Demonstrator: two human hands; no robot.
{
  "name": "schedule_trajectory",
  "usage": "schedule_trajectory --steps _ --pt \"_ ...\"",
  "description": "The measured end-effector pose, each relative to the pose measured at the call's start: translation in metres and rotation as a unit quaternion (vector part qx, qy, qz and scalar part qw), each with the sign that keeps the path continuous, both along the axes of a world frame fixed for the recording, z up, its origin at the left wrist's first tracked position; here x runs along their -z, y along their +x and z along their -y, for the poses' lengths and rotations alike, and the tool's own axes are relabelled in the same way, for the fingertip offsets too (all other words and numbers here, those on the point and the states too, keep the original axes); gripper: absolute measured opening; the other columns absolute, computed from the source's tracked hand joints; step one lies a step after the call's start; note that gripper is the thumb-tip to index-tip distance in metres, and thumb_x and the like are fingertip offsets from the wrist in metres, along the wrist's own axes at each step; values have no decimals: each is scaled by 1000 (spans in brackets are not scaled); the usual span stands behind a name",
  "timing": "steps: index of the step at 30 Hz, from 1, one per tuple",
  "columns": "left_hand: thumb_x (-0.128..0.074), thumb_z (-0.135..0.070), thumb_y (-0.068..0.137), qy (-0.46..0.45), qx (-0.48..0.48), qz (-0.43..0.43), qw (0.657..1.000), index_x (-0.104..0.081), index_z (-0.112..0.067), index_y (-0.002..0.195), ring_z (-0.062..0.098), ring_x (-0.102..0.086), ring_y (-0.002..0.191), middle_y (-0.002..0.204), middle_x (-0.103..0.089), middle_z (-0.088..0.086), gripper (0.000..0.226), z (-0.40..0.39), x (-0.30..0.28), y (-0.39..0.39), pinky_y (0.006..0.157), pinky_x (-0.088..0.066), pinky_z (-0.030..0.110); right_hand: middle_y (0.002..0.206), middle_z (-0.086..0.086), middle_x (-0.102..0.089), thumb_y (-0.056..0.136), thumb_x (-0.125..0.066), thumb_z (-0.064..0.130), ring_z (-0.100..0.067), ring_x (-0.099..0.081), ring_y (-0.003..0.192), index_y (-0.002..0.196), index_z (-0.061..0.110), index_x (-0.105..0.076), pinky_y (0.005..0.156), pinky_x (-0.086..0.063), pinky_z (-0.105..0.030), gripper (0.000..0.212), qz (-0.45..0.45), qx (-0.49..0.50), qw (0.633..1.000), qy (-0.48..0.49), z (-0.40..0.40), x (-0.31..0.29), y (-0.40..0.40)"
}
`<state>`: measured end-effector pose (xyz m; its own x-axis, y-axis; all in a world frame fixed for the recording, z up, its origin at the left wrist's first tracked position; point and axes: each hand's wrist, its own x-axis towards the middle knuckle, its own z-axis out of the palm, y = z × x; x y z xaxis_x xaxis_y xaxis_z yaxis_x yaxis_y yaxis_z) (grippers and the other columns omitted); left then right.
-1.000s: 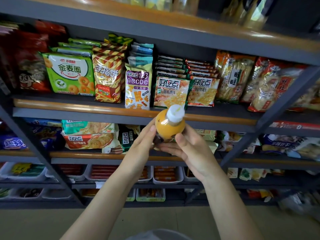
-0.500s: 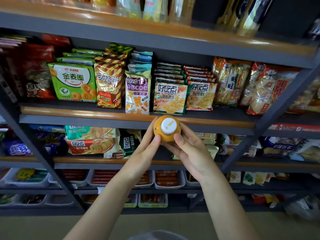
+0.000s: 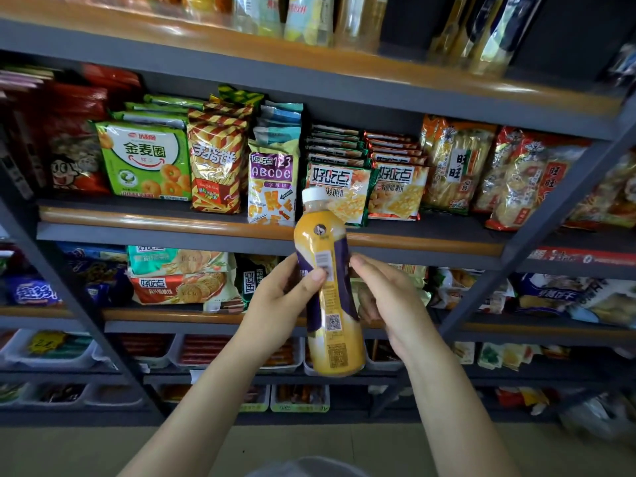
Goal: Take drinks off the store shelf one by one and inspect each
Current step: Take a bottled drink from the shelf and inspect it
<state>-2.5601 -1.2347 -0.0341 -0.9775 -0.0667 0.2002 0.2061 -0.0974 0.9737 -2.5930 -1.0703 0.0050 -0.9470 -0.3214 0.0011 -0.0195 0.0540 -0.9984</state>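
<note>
Two hands hold one drink out in front of the snack shelves: a plastic bottle of opaque orange-yellow drink with a white screw cap and a purple and gold label (image 3: 328, 290), upright and leaning slightly left at the top. The left hand (image 3: 278, 308) grips it round the middle, thumb pressed on the label just under the barcode, fingers curled behind. The right hand (image 3: 385, 304) is curled at the bottle's right side; its fingertips seem to touch the label edge, though how firmly they hold cannot be told.

To inspect it well, I would keep the left hand as the carrier and let the right hand only steady or turn the bottle, rotating it slowly about its own axis so the printed panel stays square to the eyes. The thumb covers part of the print (worth sliding it lower), and the bottle could come a little nearer, since the small text is unreadable from here.

Facing the camera are a white barcode patch, a square code lower down and a block of fine print near the base. Liquid fills it nearly to the neck. Behind it, at mid-height, runs the grey metal shelf with an orange front lip (image 3: 137, 216), stacked with biscuit bags.
</note>
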Motion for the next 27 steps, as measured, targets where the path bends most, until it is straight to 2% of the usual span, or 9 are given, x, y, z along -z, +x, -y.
schedule_trajectory --steps 1,3,5,9,11,15,19,23,27 --pt "-56 -34 90 28 -6 16 999 -65 -16 117 10 -72 90 97 -77 -5 34 -1 -2 0 72 -54 19 82 12 -77 103 -51 31 -1 -71 74 108 39 -73 64 -52 -17 23 11 -11 1000 -3 1 2 1" --pt "-56 -37 91 69 -37 39 996 -65 -17 115 10 -72 82 91 -76 -5 33 -3 -7 -1 65 -56 20 120 14 -73 101 -51 39 -7 -69 110 126 46 -62 90 -56 -29 29 58 -64 995 -40 7 12 6" --pt "-57 -38 95 54 -90 59 993 -59 -23 123 5 -71 77 91 -74 -5 32 1 -12 -9 63 -55 19 134 9 -66 92 -55 46 -18 -66 119 139 51 -49 93 -57 -44 47 136 -99 979 -112 18 22 14" --pt "-54 -54 96 -61 -98 115 987 -39 -31 147 10 -69 98 124 -67 -2 58 15 -23 -29 83 -54 30 122 -6 -71 86 -62 38 -29 -72 95 141 39 -50 60 -59 -42 56 161 -89 960 -212 30 24 16" --pt "-52 -50 99 -89 -47 121 988 -27 -40 154 1 -66 94 121 -65 -12 61 15 -27 -32 79 -51 23 117 -10 -72 83 -62 38 -32 -71 82 138 36 -53 54 -56 -37 56 159 -55 962 -217 31 17 10" --pt "-50 -47 100 -79 13 101 992 -41 -48 147 -16 -63 92 123 -60 -23 48 12 -26 -22 87 -51 15 97 -14 -71 80 -61 47 -28 -67 71 140 25 -52 53 -52 -34 64 134 -28 976 -172 34 10 -5" --pt "-50 -43 99 -66 31 73 995 -49 -44 141 -21 -60 94 107 -64 -38 42 15 -34 -15 79 -47 5 101 -21 -69 81 -54 60 -29 -67 75 138 9 -55 54 -51 -34 76 133 -14 982 -134 33 10 -17" --pt "-54 -55 85 -81 24 36 996 -49 -46 143 -18 -57 109 120 -62 -36 59 20 -45 -18 87 -49 9 96 -20 -71 83 -42 65 -27 -65 69 123 6 -65 56 -49 -33 75 115 -34 984 -131 29 -3 -21" --pt "-62 -62 90 -101 13 19 995 -42 -41 150 -2 -62 114 121 -67 -24 67 22 -50 -28 103 -50 33 91 -17 -72 100 -33 57 -26 -65 67 121 9 -64 57 -48 -32 61 84 -36 988 -124 30 -20 -27"
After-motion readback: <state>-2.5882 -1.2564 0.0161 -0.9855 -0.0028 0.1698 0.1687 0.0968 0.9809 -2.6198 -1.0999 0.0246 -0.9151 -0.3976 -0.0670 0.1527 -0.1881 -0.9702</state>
